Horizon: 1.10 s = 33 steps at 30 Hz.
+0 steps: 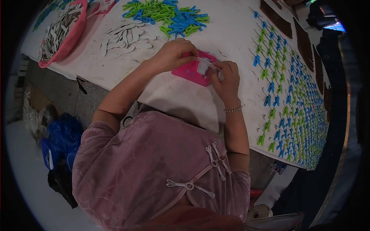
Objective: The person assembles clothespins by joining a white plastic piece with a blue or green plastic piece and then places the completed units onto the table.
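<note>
One pale strip [208, 63] spans the gap between the left hand [177, 56] and the right hand [226, 79], over the white block [202, 69] on the pink plate [182, 72]. The plate lies toward the near edge of the table [165, 90]. Left hand: thumb and fingers pinched on one end of the strip. Right hand: fingertips pinched at the other end; the exact contact is too small to confirm. Step in hand, as judged: positioning the strip at the block. The next move calls for even tension and alignment with the block. Surroundings: a pink basin [81, 32] at the left corner, loose pale pieces [129, 37] beside it, heaped clothespins [173, 17] toward the far edge, rowed clothespins [268, 101] along the right edge.
</note>
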{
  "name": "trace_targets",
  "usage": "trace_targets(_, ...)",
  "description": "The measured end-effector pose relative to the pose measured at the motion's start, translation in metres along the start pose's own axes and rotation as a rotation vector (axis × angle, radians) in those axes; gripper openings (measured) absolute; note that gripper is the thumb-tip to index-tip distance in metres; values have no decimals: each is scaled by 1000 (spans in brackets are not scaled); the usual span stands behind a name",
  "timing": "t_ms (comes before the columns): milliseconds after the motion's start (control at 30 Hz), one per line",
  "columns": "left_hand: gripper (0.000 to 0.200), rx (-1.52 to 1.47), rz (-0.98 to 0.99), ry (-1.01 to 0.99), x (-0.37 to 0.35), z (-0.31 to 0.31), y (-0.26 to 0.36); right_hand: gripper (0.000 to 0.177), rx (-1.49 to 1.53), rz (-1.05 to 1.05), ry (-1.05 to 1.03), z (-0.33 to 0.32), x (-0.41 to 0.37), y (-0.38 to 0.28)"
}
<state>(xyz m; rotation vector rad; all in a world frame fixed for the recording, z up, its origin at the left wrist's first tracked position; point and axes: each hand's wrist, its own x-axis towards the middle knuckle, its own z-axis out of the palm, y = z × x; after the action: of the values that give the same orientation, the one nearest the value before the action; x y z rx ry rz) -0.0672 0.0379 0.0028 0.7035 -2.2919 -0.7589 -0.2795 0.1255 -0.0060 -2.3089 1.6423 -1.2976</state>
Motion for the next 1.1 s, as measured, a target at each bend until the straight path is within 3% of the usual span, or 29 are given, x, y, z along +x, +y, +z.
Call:
trace_targets(267,8,-27,74,-30,13,15,8,20,64,5,100,-19,20,-15)
trace_targets(367,8,70,99,-59,18,22,8,24,263,109,106,-15,25,-18)
trace_targets(433,9,39,81,-35,16,25,5,28,615,294,75,-7,22,-15)
trace_targets(567,11,-153,9,17,11,22,10,32,624,286,-3,9,12,-5)
trace_targets(633,13,-154,25,30,7,21,10,34,716,425,-39,16,7,-6)
trace_targets(767,21,-194,54,168,7,7,23,33,595,327,-53,18,12,-15)
trace_targets(967,24,-61,131,160,4,-14,30,31,384,246,-116,26,10,-13)
trace_targets(1100,24,-60,67,129,-3,-8,16,30,216,144,-110,16,2,-4)
